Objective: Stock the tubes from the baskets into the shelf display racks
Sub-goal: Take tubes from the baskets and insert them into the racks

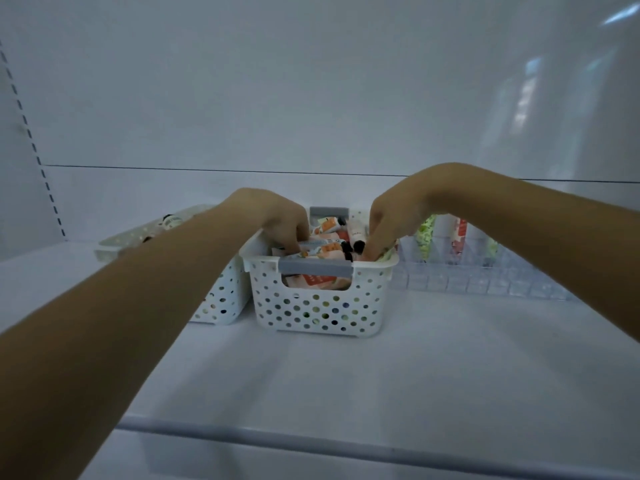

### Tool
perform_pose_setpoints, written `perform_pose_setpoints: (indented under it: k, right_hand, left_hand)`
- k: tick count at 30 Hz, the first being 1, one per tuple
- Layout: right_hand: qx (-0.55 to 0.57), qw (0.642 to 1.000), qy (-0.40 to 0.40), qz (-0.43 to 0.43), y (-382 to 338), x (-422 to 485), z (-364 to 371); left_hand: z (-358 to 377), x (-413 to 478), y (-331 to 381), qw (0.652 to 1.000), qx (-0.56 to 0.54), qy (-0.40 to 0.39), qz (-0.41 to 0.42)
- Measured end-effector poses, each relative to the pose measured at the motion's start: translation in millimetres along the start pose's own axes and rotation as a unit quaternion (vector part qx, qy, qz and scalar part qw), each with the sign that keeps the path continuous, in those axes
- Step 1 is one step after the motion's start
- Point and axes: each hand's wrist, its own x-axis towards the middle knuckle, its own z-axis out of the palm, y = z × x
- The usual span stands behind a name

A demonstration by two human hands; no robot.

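Note:
A white perforated basket [318,306] with grey handles stands mid-shelf, filled with several orange-and-white tubes [325,245] with black caps. Both hands reach down into it. My left hand [277,216] is at the basket's left side, its fingers curled down among the tubes and touching a pale tube. My right hand [388,223] is at the right side with its fingertips buried among the tubes; what each hand holds is hidden. A clear display rack [485,275] stands to the right, holding a green tube [427,233] and a red-and-white tube [460,233] upright.
A second white perforated basket [221,296] sits to the left, partly hidden behind my left forearm, with a dark-capped tube [169,221] showing in it. The white shelf [346,375] has a front lip near the bottom. A slotted upright runs along the left wall.

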Motion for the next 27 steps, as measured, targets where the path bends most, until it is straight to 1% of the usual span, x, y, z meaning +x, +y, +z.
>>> perform_pose_setpoints:
  k: [4,6,8,11,14,16,18,20,22,24,26,27]
  right_hand:
    - [0.036,0.999,0.014,-0.027,3.1,-7.6,1.4]
    - [0.08,0.996,0.022,-0.037,7.0,-12.0,-0.1]
    - [0.128,0.991,0.027,-0.04,11.4,-15.8,-3.4]
    - [0.193,0.98,0.034,-0.045,18.9,-19.0,-8.3]
    - [0.25,0.964,0.079,-0.048,28.0,-20.6,-11.7]
    - [0.336,0.932,0.123,-0.06,36.5,-21.5,-14.1]
    - [0.441,0.877,0.171,-0.089,46.2,-22.2,-14.3]
    - [0.511,0.823,0.22,-0.115,56.7,-21.3,-11.5]
    - [0.559,0.78,0.248,-0.132,66.3,-19.4,-6.3]
    - [0.593,0.749,0.258,-0.143,75.9,-20.0,-0.2]
    - [0.63,0.714,0.269,-0.147,88.1,-22.4,7.3]
    - [0.648,0.696,0.275,-0.145,95.8,-23.9,11.4]
  left_hand:
    - [-0.2,-0.5,-5.7,0.999,-0.045,0.022,0.01]
    - [-1.1,-4.1,-8.3,0.995,-0.078,0.052,0.014]
    - [-3.6,-8.7,-12.8,0.986,-0.136,0.092,0.019]
    - [-11.1,-16.2,-19.1,0.95,-0.274,0.142,0.038]
    - [-20.6,-21.2,-17.6,0.899,-0.393,0.188,0.028]
    - [-24.8,-22.5,-11.6,0.843,-0.492,0.216,0.024]
    - [-28.2,-22.2,-2.7,0.779,-0.576,0.244,0.038]
    - [-32.9,-20.2,9.0,0.73,-0.626,0.27,0.051]
    - [-39.6,-18.1,22.6,0.704,-0.65,0.282,0.059]
    - [-47.0,-15.4,38.4,0.688,-0.667,0.277,0.07]
    - [-53.1,-13.1,56.3,0.682,-0.674,0.272,0.083]
    - [-55.1,-11.3,65.8,0.685,-0.669,0.273,0.088]
